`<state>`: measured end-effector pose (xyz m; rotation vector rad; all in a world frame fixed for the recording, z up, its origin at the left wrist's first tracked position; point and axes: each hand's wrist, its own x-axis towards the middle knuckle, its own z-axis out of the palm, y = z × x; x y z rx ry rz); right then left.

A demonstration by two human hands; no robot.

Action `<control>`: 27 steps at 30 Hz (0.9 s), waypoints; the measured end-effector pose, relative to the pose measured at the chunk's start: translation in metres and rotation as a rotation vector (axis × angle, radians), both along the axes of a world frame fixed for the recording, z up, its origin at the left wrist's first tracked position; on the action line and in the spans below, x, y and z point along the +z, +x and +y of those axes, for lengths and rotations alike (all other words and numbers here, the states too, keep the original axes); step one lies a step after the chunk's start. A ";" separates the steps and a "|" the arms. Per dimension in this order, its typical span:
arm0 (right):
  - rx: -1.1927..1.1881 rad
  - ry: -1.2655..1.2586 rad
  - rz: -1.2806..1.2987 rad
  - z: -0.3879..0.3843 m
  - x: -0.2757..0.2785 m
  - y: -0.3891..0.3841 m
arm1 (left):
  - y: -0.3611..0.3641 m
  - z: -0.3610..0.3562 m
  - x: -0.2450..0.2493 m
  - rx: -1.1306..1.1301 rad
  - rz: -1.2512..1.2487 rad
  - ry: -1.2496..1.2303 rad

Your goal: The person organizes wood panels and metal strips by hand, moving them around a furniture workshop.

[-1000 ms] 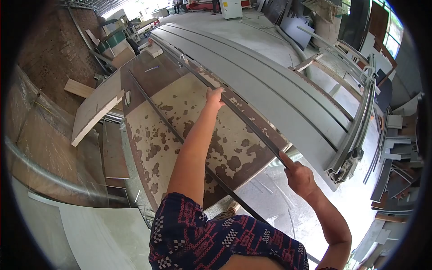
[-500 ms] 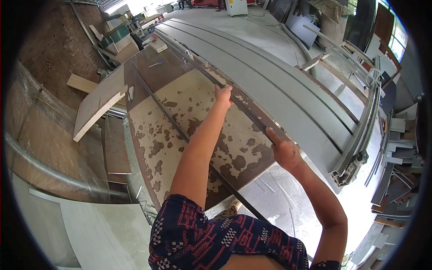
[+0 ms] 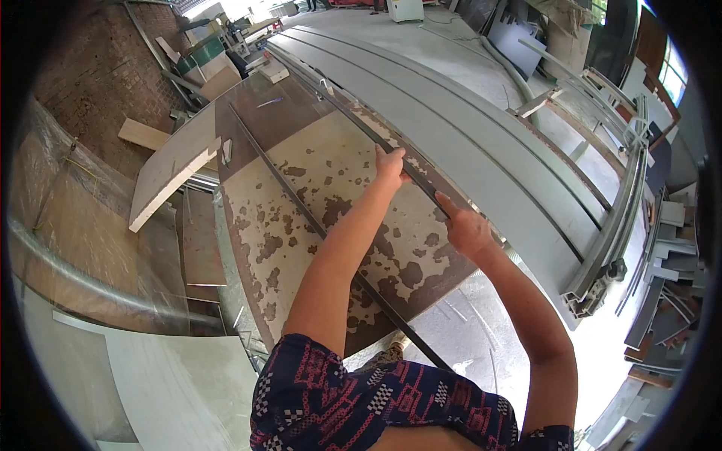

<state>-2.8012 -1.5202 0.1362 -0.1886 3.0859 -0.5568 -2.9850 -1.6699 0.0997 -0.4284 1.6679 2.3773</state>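
A long, thin dark strip (image 3: 350, 115) lies lengthwise along the right side of the worn, brown-patched board (image 3: 346, 169). My left hand (image 3: 390, 164) is closed around this strip, thumb over the top. Nearer to me, my right hand (image 3: 468, 229) grips the strip at its near end, forefinger lying along it; the other fingers are partly hidden. A second dark strip (image 3: 301, 207) crosses the board to the left, passing beneath my left forearm and past the board's near edge.
Grey grooved panels (image 3: 466, 135) on a metal-railed bench stand right of the board. A pale panel (image 3: 177, 169) leans out at the left. A small block (image 3: 274, 71) and a pen-like blue item (image 3: 269, 102) sit at the far end. Offcuts (image 3: 665, 301) are piled far right.
My right hand has moved forward along the board's edge, closer to my left hand. The strip's near end has shifted away from me too. The view has turned slightly.
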 end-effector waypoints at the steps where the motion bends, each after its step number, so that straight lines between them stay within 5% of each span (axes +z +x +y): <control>1: 0.001 -0.001 0.001 -0.001 0.001 -0.004 | 0.002 0.002 -0.001 -0.016 -0.003 -0.003; 12: 0.040 -0.179 0.010 -0.005 -0.007 -0.041 | 0.002 0.010 -0.010 0.054 0.099 -0.013; 27: 0.064 -0.072 -0.129 0.005 -0.006 -0.001 | -0.061 -0.035 -0.011 0.053 0.019 -0.023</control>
